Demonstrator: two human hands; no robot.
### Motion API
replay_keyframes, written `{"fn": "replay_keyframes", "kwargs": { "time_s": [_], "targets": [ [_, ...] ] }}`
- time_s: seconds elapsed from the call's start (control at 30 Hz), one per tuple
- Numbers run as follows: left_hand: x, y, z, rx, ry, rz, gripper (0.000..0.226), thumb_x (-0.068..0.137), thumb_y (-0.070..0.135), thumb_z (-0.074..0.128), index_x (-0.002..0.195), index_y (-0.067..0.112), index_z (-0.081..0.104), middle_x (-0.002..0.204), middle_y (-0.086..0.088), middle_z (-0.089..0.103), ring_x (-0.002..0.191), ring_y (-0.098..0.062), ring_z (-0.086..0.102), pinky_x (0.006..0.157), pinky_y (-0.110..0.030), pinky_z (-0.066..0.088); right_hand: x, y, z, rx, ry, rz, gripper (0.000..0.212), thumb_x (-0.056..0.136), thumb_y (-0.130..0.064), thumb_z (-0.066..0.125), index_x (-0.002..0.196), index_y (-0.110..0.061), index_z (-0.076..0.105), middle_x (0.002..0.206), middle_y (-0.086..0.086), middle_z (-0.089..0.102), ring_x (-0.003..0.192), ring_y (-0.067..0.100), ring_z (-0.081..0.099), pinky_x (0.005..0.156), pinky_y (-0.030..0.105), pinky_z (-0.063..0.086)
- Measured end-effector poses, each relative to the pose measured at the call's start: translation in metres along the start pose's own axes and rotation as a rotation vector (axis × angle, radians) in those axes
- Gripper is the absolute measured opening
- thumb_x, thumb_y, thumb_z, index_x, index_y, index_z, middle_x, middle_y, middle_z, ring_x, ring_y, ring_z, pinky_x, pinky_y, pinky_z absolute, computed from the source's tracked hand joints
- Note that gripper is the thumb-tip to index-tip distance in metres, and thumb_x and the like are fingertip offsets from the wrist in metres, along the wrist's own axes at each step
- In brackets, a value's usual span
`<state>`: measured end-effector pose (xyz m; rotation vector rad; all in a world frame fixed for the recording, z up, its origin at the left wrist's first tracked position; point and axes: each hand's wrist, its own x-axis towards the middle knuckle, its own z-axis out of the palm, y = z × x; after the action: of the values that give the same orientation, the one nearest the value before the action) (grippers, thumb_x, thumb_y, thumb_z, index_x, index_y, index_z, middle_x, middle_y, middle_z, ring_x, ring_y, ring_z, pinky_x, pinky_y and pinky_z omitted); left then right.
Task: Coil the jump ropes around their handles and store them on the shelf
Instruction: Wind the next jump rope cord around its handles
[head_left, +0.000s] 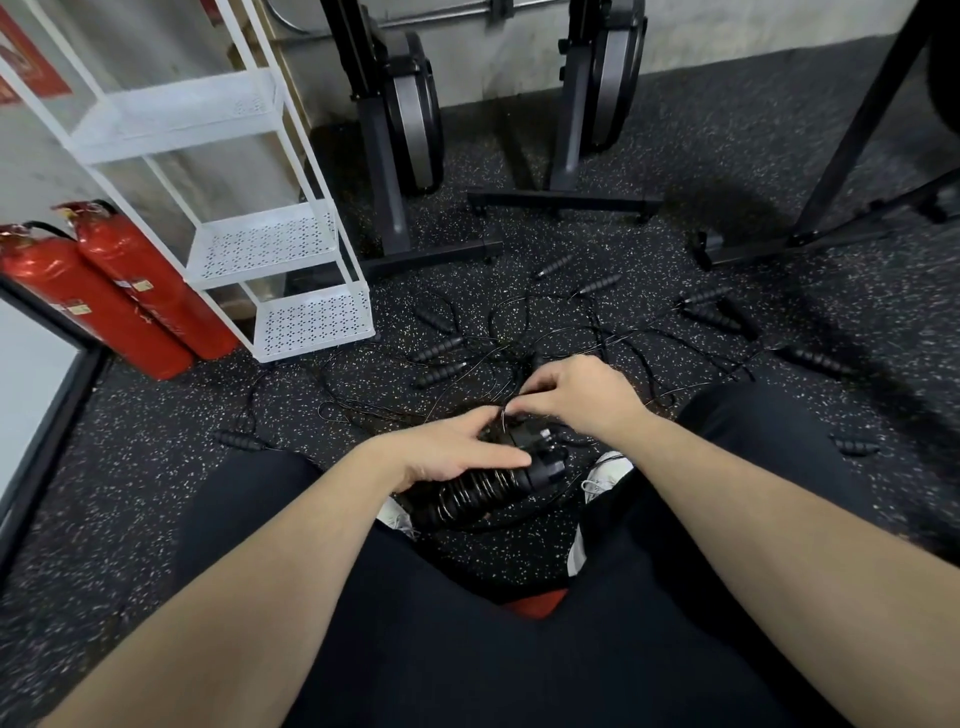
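Note:
My left hand (457, 449) grips a pair of black ribbed jump rope handles (483, 493) held side by side, with thin black cord wound around them. My right hand (576, 397) is just above the handles' capped ends and pinches a loop of that cord between its fingertips. Several more black handles (439, 349) and tangled thin cords (561, 332) lie spread over the speckled floor beyond my hands. The white perforated metal shelf (311, 322) stands at the left, its visible tiers bare.
Two red fire extinguishers (119, 301) lean beside the shelf. Black gym machine bases (563, 200) and a rack leg (831, 156) stand behind the ropes. My knees in dark trousers and white shoes (605, 470) frame the bundle. A lone handle (852, 446) lies far right.

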<state>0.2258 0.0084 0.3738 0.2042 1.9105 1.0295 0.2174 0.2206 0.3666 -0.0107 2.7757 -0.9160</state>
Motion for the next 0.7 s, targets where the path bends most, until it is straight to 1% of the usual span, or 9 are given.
{"fn": "replay_keyframes", "kwargs": {
  "time_s": [0.03,0.1,0.2,0.23,0.3,0.37,0.47,0.57,0.7],
  "targets": [
    [0.001,0.001,0.002,0.059,0.006,0.007,0.086,0.082,0.059,0.077,0.153,0.039,0.034,0.139,0.015,0.058,0.125,-0.010,0.058,0.113,-0.034,0.042,-0.002,-0.003,0.001,-0.051,0.013,-0.021,0.032,0.075,-0.070,0.073,0.090,-0.042,0.076,0.085,-0.017,0.072,0.081,0.009,0.064,0.073,0.030,0.052],
    [0.002,0.004,0.006,0.117,0.027,0.027,0.083,0.089,0.050,0.075,0.156,0.042,0.027,0.140,0.020,0.052,0.121,-0.004,0.052,0.109,-0.023,0.036,-0.006,-0.009,0.002,-0.152,0.046,-0.087,0.034,0.078,-0.069,0.069,0.098,-0.042,0.076,0.097,-0.014,0.074,0.092,0.011,0.066,0.083,0.033,0.055],
    [0.007,0.002,0.007,0.181,0.086,0.060,0.053,0.095,0.040,0.071,0.138,0.048,0.041,0.117,0.031,0.055,0.100,0.012,0.052,0.082,-0.003,0.037,-0.008,-0.016,0.003,-0.223,0.097,-0.165,0.032,0.083,-0.066,0.066,0.101,-0.042,0.075,0.105,-0.014,0.073,0.100,0.010,0.065,0.086,0.033,0.053],
    [0.008,0.001,0.006,0.205,0.108,0.065,0.040,0.096,0.041,0.070,0.129,0.047,0.048,0.112,0.033,0.056,0.097,0.014,0.052,0.077,-0.002,0.038,-0.008,-0.017,0.004,-0.230,0.104,-0.179,0.031,0.083,-0.065,0.066,0.101,-0.042,0.075,0.105,-0.015,0.073,0.101,0.009,0.064,0.086,0.033,0.052],
    [0.012,-0.003,0.003,0.244,0.180,0.055,0.028,0.093,0.048,0.071,0.118,0.045,0.060,0.110,0.028,0.064,0.101,0.006,0.059,0.082,-0.012,0.042,-0.009,-0.020,0.006,-0.245,0.108,-0.200,0.030,0.085,-0.065,0.065,0.100,-0.041,0.076,0.105,-0.015,0.073,0.101,0.009,0.064,0.086,0.033,0.052],
    [0.016,-0.009,0.000,0.298,0.251,0.048,0.030,0.088,0.055,0.071,0.116,0.044,0.065,0.110,0.021,0.069,0.106,-0.005,0.063,0.089,-0.023,0.047,-0.009,-0.023,0.007,-0.265,0.095,-0.212,0.030,0.086,-0.064,0.063,0.101,-0.041,0.075,0.105,-0.013,0.073,0.100,0.011,0.065,0.086,0.034,0.052],
    [0.021,-0.013,0.001,0.374,0.383,0.048,0.036,0.086,0.065,0.064,0.112,0.041,0.065,0.101,0.014,0.072,0.095,-0.009,0.067,0.087,-0.035,0.055,-0.009,-0.025,0.008,-0.283,0.098,-0.211,0.028,0.090,-0.062,0.060,0.104,-0.040,0.072,0.100,-0.011,0.074,0.097,0.013,0.066,0.083,0.034,0.053],
    [0.022,-0.010,0.002,0.339,0.565,0.049,0.038,0.091,0.063,0.059,0.118,0.036,0.064,0.100,0.010,0.072,0.090,-0.013,0.068,0.082,-0.037,0.057,-0.010,-0.028,0.009,-0.294,0.124,-0.236,0.026,0.098,-0.056,0.053,0.111,-0.040,0.068,0.096,-0.011,0.074,0.093,0.016,0.068,0.079,0.033,0.053],
    [0.021,-0.010,0.000,0.217,0.686,0.048,0.037,0.095,0.052,0.059,0.128,0.036,0.062,0.107,0.011,0.070,0.100,-0.015,0.066,0.087,-0.035,0.053,-0.013,-0.029,0.016,-0.251,0.091,-0.237,0.026,0.104,-0.046,0.046,0.127,-0.039,0.055,0.102,-0.006,0.073,0.091,0.024,0.069,0.080,0.038,0.053]
  ]
}}
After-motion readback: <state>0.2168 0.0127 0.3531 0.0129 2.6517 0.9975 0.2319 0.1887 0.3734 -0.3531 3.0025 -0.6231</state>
